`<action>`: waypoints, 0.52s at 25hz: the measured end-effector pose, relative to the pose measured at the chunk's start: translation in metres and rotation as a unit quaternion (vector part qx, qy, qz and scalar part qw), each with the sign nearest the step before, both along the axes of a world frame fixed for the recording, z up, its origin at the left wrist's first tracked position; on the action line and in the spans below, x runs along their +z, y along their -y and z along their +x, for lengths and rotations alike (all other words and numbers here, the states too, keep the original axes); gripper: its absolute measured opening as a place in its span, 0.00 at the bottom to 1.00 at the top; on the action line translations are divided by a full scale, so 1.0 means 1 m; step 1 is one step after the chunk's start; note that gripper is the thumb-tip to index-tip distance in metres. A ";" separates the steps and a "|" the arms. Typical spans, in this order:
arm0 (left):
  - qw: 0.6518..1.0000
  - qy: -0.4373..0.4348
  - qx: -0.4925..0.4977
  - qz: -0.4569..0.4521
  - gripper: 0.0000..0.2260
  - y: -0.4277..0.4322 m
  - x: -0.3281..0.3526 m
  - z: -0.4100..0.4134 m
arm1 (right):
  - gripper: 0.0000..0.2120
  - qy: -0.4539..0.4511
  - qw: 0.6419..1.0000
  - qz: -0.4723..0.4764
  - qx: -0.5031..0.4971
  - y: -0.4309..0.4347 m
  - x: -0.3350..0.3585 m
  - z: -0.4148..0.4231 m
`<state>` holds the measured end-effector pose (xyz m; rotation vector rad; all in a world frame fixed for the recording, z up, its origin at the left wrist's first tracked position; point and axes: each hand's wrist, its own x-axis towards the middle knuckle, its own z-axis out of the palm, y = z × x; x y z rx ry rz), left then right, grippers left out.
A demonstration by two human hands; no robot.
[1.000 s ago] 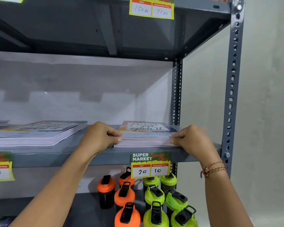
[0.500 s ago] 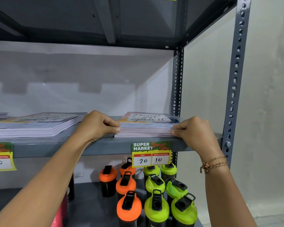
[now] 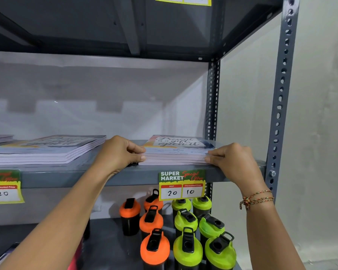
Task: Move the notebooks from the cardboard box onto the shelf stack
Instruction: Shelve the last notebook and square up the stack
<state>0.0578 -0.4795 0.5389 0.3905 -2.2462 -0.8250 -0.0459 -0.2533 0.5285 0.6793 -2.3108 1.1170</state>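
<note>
A small stack of notebooks (image 3: 177,151) with a "Present is a gift, open it" cover lies on the grey metal shelf (image 3: 125,175), at its right end. My left hand (image 3: 119,152) grips the stack's left edge, thumb on top and fingers curled at the side. My right hand (image 3: 229,159) pinches the stack's right front corner. A second, wider stack of the same notebooks (image 3: 47,150) lies to the left on the same shelf. The cardboard box is out of view.
A slotted upright post (image 3: 281,94) stands just right of my right hand, with a rear post (image 3: 212,98) behind the stack. Orange and green shaker bottles (image 3: 185,232) fill the shelf below. Price tags (image 3: 181,185) hang from the shelf edge. Another shelf board is overhead.
Both hands stay on the right notebook stack. The view has tilted slightly, so the shelf sits a little differently in frame; the stack looks squared up against the shelf front.
</note>
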 end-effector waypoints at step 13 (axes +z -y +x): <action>1.000 -0.003 0.002 0.001 0.14 -0.005 -0.001 0.002 | 0.13 -0.041 0.998 0.044 -0.023 0.003 -0.003 0.005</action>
